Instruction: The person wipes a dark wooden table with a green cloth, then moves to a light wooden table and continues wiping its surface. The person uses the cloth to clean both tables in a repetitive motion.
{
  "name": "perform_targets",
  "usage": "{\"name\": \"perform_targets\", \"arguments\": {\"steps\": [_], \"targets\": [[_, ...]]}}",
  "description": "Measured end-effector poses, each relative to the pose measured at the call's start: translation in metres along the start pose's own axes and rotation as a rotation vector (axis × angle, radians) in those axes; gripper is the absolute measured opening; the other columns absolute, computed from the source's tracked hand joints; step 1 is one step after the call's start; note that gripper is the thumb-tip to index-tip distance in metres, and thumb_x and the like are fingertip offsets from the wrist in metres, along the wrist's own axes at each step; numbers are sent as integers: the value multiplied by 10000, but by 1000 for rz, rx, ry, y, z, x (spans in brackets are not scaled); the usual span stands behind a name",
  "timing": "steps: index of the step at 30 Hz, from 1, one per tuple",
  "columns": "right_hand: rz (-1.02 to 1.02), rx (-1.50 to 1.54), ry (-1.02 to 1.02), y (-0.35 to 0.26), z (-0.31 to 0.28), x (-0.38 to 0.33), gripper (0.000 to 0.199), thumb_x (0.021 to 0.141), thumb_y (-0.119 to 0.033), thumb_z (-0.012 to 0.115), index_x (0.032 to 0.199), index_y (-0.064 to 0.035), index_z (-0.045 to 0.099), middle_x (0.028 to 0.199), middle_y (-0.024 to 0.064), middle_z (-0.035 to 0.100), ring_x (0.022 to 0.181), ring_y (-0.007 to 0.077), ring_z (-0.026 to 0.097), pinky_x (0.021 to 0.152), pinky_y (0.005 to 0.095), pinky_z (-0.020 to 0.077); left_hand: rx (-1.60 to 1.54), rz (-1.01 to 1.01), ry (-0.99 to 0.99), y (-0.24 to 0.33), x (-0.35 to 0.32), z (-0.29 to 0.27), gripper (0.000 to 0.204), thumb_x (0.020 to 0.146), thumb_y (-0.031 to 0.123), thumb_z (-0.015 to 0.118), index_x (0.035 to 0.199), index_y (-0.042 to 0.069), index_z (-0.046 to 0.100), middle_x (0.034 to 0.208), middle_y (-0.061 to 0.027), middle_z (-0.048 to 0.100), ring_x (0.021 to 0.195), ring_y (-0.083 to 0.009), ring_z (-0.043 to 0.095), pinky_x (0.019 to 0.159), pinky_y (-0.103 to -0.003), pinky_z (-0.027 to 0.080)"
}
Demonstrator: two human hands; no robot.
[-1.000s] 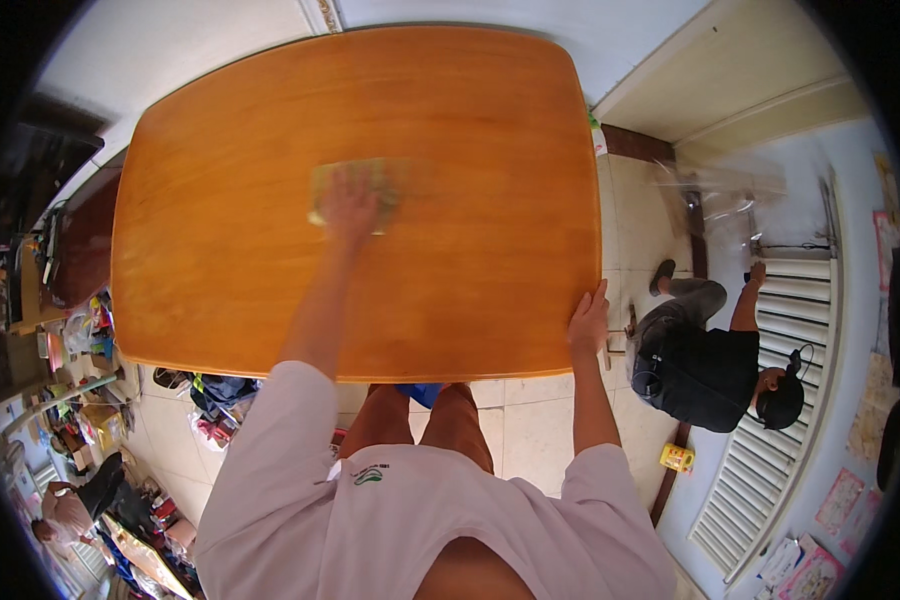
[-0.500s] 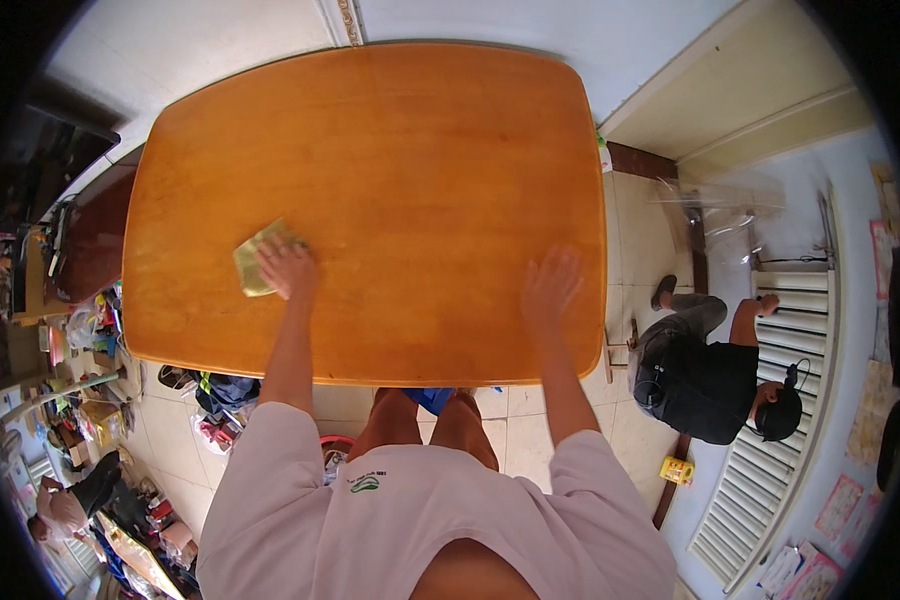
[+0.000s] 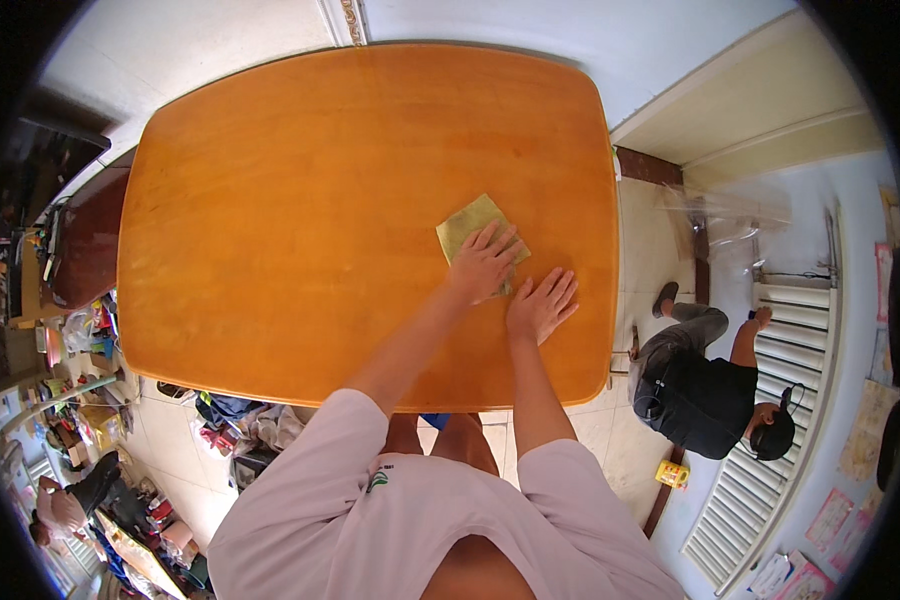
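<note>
A yellow-green cleaning cloth point(image 3: 470, 222) lies spread on the orange-brown wooden table point(image 3: 300, 200), right of its middle. My left hand point(image 3: 483, 262) is pressed flat on the cloth's near part, fingers spread and open, covering some of it. Just to the right and a little nearer, my right hand point(image 3: 542, 306) rests open on the bare tabletop, its fingers stretched out. Only a small gap separates the two hands, and the right one holds nothing.
A white wall point(image 3: 490, 22) stands along the table's far edge. Clothes and bags point(image 3: 255, 425) are piled below its near left edge. At right, a person in black point(image 3: 705, 390) sits beside a white radiator point(image 3: 770, 420); a yellow jug point(image 3: 672, 474) stands on the floor.
My left hand has slid to the right across the table with the cloth under it. My right hand has moved slightly nearer to me and now rests still.
</note>
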State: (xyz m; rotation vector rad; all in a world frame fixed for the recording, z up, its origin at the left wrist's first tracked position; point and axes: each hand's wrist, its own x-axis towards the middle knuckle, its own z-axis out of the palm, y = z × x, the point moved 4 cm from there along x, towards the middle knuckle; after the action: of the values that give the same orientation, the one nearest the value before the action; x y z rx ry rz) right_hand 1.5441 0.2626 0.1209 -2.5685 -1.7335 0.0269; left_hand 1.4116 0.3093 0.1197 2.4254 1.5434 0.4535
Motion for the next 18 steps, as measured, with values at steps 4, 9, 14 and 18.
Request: {"name": "perform_targets", "arguments": {"steps": [4,9,14,18], "targets": [[5,-13,19,0,3,1,641,997,-401,394,1522,-62,251,1604,103,189,1488,274,133,1199,506,77,69,109,-25,-51,15,-18,460,983,380,412,1395,204,513,1531,-13,382,1443,-279,269,1170,-513,179],[-16,23,9,-13,-1,0,632,998,-397,394,1517,-60,265,1603,112,191,1489,279,129,1199,509,78,383,-266,201,-237,-20,-63,501,958,399,425,1398,171,505,1522,-27,396,1410,-288,328,1152,-527,196],[-6,-22,28,-1,3,1,633,999,-396,394,1513,-51,266,1605,116,182,1490,285,123,1196,517,87,418,-1061,127,-331,-119,-110,560,1018,491,277,1540,292,229,1612,-52,180,1473,-308,157,1137,-584,179],[-5,-39,6,-4,2,1,638,999,-391,398,1515,-43,255,1605,129,171,1490,292,119,1193,525,92,462,-1229,215,-321,-135,-100,556,1025,480,263,1546,296,207,1610,-83,178,1469,-339,140,1127,-580,186]]}}
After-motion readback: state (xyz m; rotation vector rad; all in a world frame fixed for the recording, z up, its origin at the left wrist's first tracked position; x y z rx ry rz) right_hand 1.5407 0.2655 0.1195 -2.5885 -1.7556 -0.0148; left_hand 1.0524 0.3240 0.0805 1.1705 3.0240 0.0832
